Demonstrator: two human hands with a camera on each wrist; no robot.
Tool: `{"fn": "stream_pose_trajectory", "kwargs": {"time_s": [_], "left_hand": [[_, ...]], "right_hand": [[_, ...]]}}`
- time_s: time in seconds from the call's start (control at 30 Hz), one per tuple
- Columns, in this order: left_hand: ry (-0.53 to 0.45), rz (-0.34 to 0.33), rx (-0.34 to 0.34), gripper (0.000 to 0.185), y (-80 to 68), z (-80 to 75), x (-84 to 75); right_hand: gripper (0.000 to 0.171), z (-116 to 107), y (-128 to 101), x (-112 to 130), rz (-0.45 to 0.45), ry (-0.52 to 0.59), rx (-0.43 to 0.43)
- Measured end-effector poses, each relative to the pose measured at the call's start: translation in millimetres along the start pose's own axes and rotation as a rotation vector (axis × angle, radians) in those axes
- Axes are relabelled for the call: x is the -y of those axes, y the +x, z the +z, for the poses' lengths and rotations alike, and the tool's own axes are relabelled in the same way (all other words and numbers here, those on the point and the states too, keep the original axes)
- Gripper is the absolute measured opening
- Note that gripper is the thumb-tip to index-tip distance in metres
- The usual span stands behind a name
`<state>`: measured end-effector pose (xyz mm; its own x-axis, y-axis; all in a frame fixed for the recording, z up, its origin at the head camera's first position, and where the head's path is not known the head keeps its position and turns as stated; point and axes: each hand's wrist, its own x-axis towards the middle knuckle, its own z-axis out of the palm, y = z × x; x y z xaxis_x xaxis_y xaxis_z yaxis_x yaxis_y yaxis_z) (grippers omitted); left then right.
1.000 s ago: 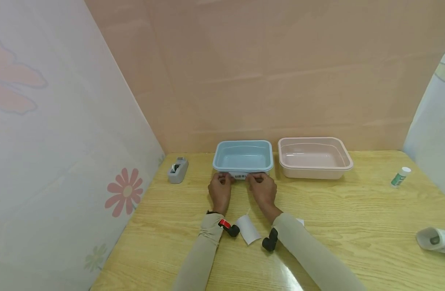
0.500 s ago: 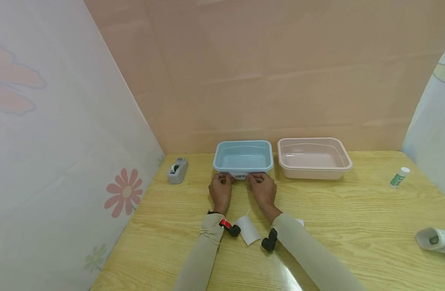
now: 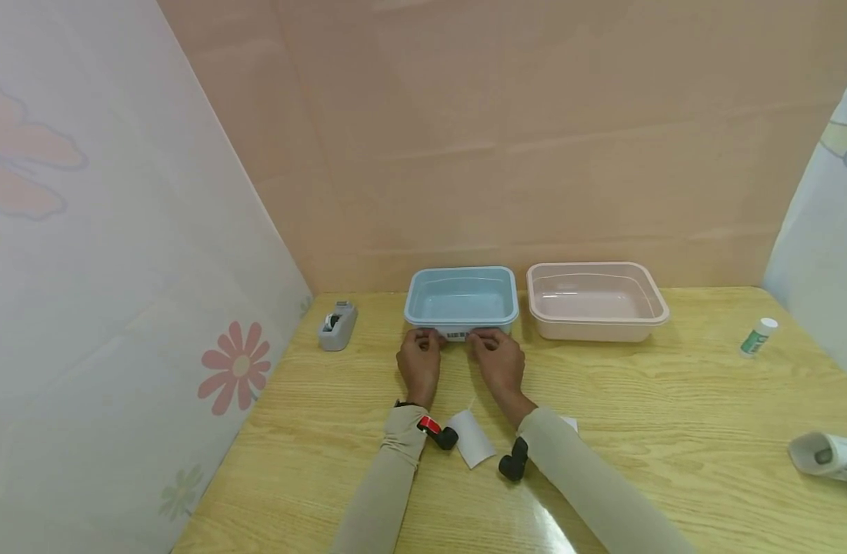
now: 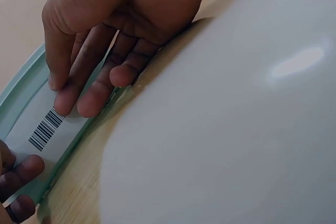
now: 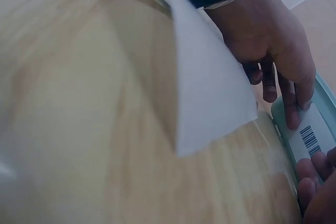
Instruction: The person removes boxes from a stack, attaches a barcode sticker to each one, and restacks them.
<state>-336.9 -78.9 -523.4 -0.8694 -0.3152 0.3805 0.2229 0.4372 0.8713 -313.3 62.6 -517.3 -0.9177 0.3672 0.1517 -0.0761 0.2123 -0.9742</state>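
Observation:
A white barcode label [image 3: 456,335] lies along the front wall of a light blue plastic basin [image 3: 461,300], just under its rim. My left hand [image 3: 419,365] pinches the label's left end between thumb and index finger; my right hand [image 3: 499,365] pinches the right end the same way. The printed barcode [image 4: 47,129] shows between the fingertips. In the left wrist view the right hand [image 4: 121,19] fills the top, with the left fingers [image 4: 29,167] at the lower left edge. Across the right wrist view, the left hand [image 5: 273,45] reaches down to the label [image 5: 311,139].
A curled white sheet [image 3: 472,440] lies between the forearms. To the right stands a pink basin [image 3: 598,329]; a grey tape dispenser [image 3: 336,327] is at the left. A glue stick [image 3: 758,337] and a white handheld device [image 3: 828,455], like a scanner, lie at the right.
Both hands keep their place at the label on the blue basin. The whole head view has shifted very slightly; nothing else has visibly moved.

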Motion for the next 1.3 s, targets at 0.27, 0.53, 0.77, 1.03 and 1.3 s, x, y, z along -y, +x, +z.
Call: {"fn": "stream_pose_trajectory", "kwargs": {"time_s": [0.27, 0.53, 0.77, 1.03, 1.3], "left_hand": [[-0.003, 0.001, -0.010, 0.011, 1.5, 1.0, 3.5], [0.002, -0.005, -0.015, 0.011, 2.4, 1.4, 5.2], [0.021, -0.011, -0.014, 0.012, 1.8, 0.8, 3.6], [0.019, -0.027, -0.004, 0.016, 1.9, 1.0, 4.1], [0.026, -0.040, -0.003, 0.017, 2.4, 0.3, 2.7]], "right_hand": [[0.011, 0.0, 0.7, -3.3, -0.062, 0.013, 0.052], [0.016, -1.3, 0.8, -2.2, -0.066, -0.053, 0.106], [0.020, -1.8, -0.1, 0.1, -0.102, -0.165, 0.133], [0.022, -0.3, 1.1, 2.5, -0.127, -0.195, 0.171], [0.029, 2.9, 3.8, 2.5, -0.216, -0.273, 0.249]]}}
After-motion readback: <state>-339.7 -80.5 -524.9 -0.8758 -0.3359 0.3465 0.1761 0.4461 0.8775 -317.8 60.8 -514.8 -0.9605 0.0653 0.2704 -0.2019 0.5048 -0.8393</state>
